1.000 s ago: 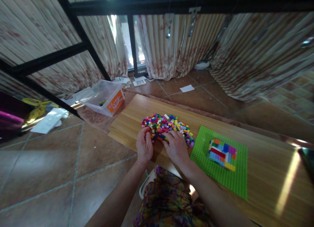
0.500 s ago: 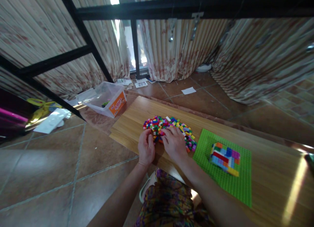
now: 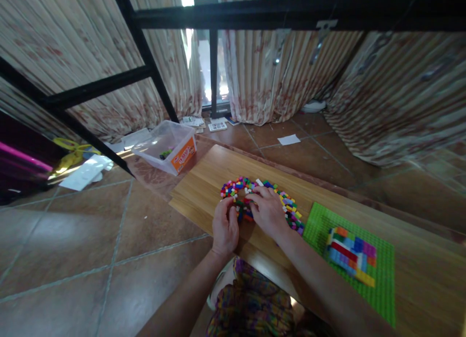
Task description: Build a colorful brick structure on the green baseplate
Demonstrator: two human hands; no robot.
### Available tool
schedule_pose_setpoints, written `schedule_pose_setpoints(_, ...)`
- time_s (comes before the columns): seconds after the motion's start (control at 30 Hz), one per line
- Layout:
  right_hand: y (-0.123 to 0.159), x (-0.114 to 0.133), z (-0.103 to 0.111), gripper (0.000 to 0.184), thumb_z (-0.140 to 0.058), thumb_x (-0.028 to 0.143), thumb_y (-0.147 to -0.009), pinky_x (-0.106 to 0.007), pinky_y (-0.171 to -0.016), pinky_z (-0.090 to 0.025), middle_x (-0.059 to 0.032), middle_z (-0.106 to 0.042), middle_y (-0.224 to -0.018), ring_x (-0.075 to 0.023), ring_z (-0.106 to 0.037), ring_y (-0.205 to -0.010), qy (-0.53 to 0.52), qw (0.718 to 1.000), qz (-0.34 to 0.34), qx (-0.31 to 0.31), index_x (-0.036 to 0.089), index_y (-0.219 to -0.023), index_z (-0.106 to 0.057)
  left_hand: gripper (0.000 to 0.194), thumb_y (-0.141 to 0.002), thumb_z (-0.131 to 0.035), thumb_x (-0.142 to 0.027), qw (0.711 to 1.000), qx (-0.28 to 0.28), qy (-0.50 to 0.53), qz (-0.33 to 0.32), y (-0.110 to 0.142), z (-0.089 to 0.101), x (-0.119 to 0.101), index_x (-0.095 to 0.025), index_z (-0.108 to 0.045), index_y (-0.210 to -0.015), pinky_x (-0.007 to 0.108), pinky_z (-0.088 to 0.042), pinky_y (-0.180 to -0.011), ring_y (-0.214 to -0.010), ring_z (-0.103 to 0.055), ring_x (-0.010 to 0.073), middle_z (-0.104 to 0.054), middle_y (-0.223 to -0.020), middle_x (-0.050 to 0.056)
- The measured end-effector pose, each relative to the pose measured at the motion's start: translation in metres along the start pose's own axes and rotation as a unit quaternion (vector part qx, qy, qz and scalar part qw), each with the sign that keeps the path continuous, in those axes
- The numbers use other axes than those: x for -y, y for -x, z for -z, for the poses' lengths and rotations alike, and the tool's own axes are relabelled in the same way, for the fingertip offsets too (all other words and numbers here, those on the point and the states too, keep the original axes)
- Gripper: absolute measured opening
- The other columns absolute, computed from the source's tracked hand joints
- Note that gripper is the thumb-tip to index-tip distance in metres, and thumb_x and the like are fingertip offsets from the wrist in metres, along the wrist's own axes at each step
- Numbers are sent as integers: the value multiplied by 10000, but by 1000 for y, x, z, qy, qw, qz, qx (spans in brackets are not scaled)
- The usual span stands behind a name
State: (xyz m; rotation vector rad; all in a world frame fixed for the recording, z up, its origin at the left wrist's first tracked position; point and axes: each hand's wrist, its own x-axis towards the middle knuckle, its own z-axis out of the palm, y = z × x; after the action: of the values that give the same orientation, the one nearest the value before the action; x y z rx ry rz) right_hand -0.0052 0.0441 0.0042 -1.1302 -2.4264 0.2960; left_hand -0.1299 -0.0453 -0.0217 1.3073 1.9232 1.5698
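A heap of small multicoloured toy bricks (image 3: pixel 291 213) is spread in a ring on the wooden table, with bare wood showing inside it. My left hand (image 3: pixel 224 227) rests at the heap's near left edge, fingers curled and thumb close to them; what they hold, if anything, is hidden. Over the middle of the heap, my right hand (image 3: pixel 270 211) reaches in with bent, parted fingers, the tips among red and dark bricks. To the right lies a green baseplate (image 3: pixel 382 264) bearing a flat built patch of bricks (image 3: pixel 351 254) in red, blue, orange, purple and yellow.
The wooden table (image 3: pixel 204 181) stretches from left to right before me. Beyond its left end stands a clear plastic bin (image 3: pixel 156 150) with an orange label and a few green pieces inside. Papers (image 3: pixel 289 140) lie on the tiled floor, and curtains hang behind a black metal frame (image 3: pixel 163 92).
The view has shifted, so everything sits further right or lower. Bricks between my hands have been moved apart, baring some wood. My right fingers have drawn slightly away from the left hand.
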Motion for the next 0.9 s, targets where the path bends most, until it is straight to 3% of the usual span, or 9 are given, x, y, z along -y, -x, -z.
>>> schedule_pose_setpoints(0.13,-2,-4,1,239,-554,166,-833,-396,-892,-410,-76,-641,-1096,-247,-512,-1024,-12,1000,-13,-4,234,-992,-721,270,-949,-450,-309,1000,6,4,2,0,1,1,-195,-588,-1152,388,-451,-987,-1096,-588,203,-639,-1161,97)
schedule_pose_setpoints(0.27,-10,0,-3,229,-582,189,-824,-402,-900,-400,-76,-649,-1053,-251,-508,-1031,-6,999,14,35,243,-1004,-712,271,-947,-454,-310,1000,6,2,1,0,1,1,-198,-587,-1154,387,-455,-982,-1089,-593,204,-640,-1153,94)
schedule_pose_setpoints(0.43,-16,4,-5,155,-577,180,-824,-396,-899,-406,-75,-672,-936,-245,-533,-987,-6,999,-8,45,224,-882,-714,265,-941,-467,-309,1000,7,0,-5,0,1,0,-197,-593,-1146,384,-460,-974,-1074,-599,204,-644,-1143,91)
schedule_pose_setpoints(0.57,-13,6,1,145,-574,189,-813,-384,-878,-433,-62,-705,-904,-223,-586,-917,-137,988,-70,2,208,-847,-715,270,-938,-473,-313,1000,6,-4,-5,-1,1,-1,-199,-591,-1152,376,-462,-971,-1073,-598,203,-643,-1139,90)
schedule_pose_setpoints(0.63,-8,8,7,158,-582,249,-808,-361,-822,-464,-52,-717,-885,-203,-617,-857,-273,952,-135,-23,199,-871,-717,272,-935,-474,-313,1000,4,-8,-4,-1,1,-1,-198,-593,-1151,375,-466,-963,-1062,-603,203,-647,-1127,88)
schedule_pose_setpoints(0.67,-4,8,10,182,-594,296,-800,-346,-773,-480,-47,-718,-859,-193,-627,-810,-348,920,-176,-31,194,-885,-718,272,-933,-476,-313,1000,3,-11,-4,-1,1,-1,-198,-594,-1149,376,-469,-960,-1054,-606,203,-649,-1120,86)
schedule_pose_setpoints(0.8,17,15,30,348,-700,438,-709,-284,-587,-477,-25,-705,-770,-160,-630,-656,-568,762,-310,-43,193,-957,-712,280,-925,-478,-324,1000,7,-21,-5,-3,2,0,-199,-597,-1145,384,-483,-944,-1039,-614,207,-655,-1104,85)
schedule_pose_setpoints(0.9,38,23,46,383,-752,445,-673,-262,-560,-470,-19,-702,-770,-151,-643,-652,-627,706,-323,-62,205,-969,-715,285,-918,-477,-333,1000,10,-21,-7,-4,2,2,-201,-600,-1138,385,-491,-940,-1046,-611,212,-656,-1103,84)
